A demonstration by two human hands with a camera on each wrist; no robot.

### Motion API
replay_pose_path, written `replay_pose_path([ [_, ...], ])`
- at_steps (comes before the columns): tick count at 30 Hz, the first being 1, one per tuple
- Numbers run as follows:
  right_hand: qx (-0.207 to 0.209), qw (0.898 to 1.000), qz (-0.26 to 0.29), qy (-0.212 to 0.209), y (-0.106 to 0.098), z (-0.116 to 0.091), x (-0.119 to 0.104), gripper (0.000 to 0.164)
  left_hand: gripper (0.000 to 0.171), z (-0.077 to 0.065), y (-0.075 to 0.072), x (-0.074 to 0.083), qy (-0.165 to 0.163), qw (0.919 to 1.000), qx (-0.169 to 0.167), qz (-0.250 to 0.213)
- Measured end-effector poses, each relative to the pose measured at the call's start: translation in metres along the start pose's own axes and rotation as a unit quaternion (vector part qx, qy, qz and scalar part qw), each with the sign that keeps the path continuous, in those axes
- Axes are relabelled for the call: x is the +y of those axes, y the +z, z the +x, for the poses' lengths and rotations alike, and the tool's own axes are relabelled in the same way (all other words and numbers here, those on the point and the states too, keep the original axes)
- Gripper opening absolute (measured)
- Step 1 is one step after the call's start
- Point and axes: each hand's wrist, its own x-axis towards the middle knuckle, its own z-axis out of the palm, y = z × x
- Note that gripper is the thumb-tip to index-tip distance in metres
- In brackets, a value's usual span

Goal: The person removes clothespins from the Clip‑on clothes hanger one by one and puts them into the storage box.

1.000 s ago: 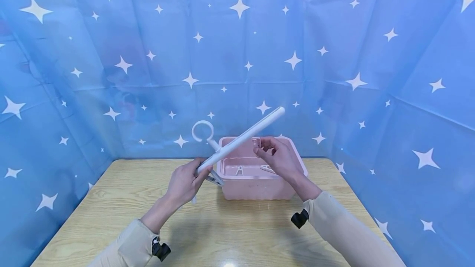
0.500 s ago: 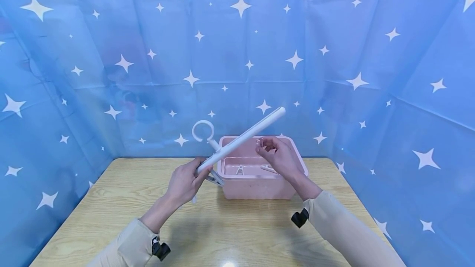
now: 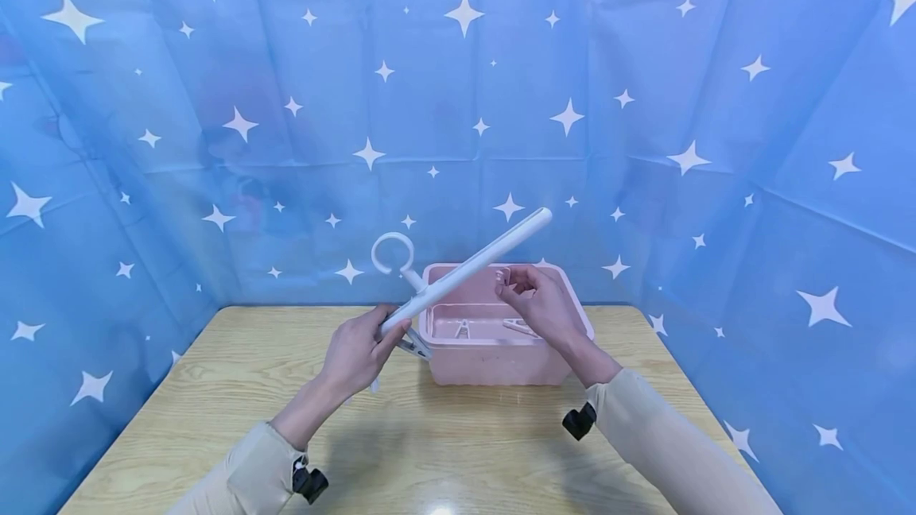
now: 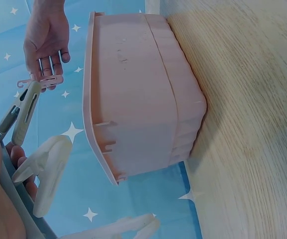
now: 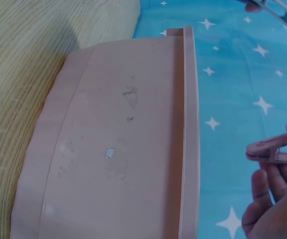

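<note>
My left hand (image 3: 354, 348) grips the lower left end of a white clip hanger (image 3: 472, 265), its bar slanting up to the right and its round hook upward. Several clips hang along the bar in the left wrist view, among them a greyish clip (image 4: 26, 112) and a whiter clip (image 4: 51, 174). Above the pink plastic basket (image 3: 501, 364), my right hand (image 3: 544, 304) pinches a small pink clothespin (image 5: 267, 152) between thumb and fingers. The clothespin is apart from the hanger. Inside the basket lie a pale clothespin (image 3: 462, 330) and another clothespin (image 3: 517, 326), the latter partly behind my hand.
The basket stands on a wood-grain table (image 3: 444, 451), toward its back edge. A blue curtain (image 3: 429, 102) with white stars encloses the back and both sides. The hanger's bar passes over the basket's left part.
Almost nothing differs. My right hand, with the pink clothespin, has shifted very slightly to the right; the left hand and hanger stay in place.
</note>
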Motion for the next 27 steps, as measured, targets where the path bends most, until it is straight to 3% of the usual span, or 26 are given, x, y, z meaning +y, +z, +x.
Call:
replay_pose_path([
  [9,-0.004,0.999,0.005,0.032,0.0,0.0,0.0011,0.026,0.029,-0.0004,0.0008,0.001,-0.003,1.0,0.0,0.005],
  [27,-0.007,0.998,0.014,0.054,-0.0006,0.0008,0.0076,0.026,0.029,0.0006,0.0011,0.0011,-0.006,1.0,-0.004,0.006],
])
